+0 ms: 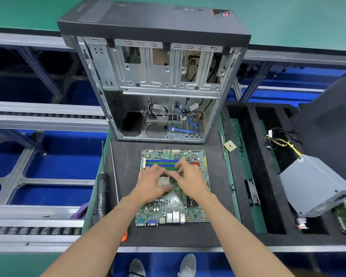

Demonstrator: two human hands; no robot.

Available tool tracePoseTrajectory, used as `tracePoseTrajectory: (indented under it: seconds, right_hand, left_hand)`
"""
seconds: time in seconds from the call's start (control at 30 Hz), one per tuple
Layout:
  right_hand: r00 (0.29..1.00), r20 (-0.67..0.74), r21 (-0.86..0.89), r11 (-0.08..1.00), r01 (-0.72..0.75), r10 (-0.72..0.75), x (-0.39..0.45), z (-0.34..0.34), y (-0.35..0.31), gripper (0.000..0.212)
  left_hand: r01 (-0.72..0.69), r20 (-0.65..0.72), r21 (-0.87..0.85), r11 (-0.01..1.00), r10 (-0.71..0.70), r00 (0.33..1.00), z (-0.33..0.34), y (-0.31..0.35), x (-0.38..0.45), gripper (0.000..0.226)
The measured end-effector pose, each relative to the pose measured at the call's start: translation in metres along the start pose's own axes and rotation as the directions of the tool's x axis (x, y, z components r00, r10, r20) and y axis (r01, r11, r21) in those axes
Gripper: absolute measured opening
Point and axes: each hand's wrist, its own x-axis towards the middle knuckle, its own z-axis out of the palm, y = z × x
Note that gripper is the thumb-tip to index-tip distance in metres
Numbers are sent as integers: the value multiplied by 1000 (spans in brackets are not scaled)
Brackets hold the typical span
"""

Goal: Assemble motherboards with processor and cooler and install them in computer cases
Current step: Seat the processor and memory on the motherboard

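A green motherboard (174,206) lies flat on the black mat in front of me. My left hand (150,186) grips the metal processor socket (163,179), with its fingers above the socket and its thumb at the lower right corner. My right hand (189,179) has bent fingertips pinching at the socket's upper right edge; what they hold is hidden. A loose processor chip (230,145) rests on the green rim to the right. The open computer case (160,86) lies behind the board, with loose cables inside. No cooler can be made out.
A black screwdriver (102,194) lies left of the board. On the right, a black foam tray (246,124) has long slots, and a grey power supply (316,188) with yellow wires lies across it. Conveyor rails (38,114) run to the left.
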Motion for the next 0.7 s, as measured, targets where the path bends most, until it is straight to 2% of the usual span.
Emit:
tracePoseTrajectory:
  seconds: [0.07,0.13,0.2,0.33,0.43,0.6,0.7]
  right_hand:
    - [1000,23,35,999,15,-16,-3,-3,2,29]
    - [999,10,38,998,52,-52,-6,-9,8,30]
    - [996,-72,14,998,55,-54,-6,-22,19,27]
    - [936,-320,-16,987,-159,146,4,-62,51,24]
    - [886,-403,-90,953,-289,231,19,-90,74,21]
    - [871,-353,-242,866,-438,342,43,-114,99,44]
    - [888,-292,-305,846,-438,355,52,-118,108,44]
  left_hand:
    - [17,-95,-15,1000,-18,995,7,3,1,13]
    - [38,-147,0,999,-37,988,13,4,2,17]
    - [48,-166,-24,999,-51,985,15,3,5,19]
    - [63,-147,-88,994,-75,986,13,2,7,15]
    - [72,-135,-122,990,-88,987,11,2,8,15]
    - [93,-115,-137,986,-109,987,9,2,10,13]
    - [98,-100,-153,983,-114,988,9,0,10,11]
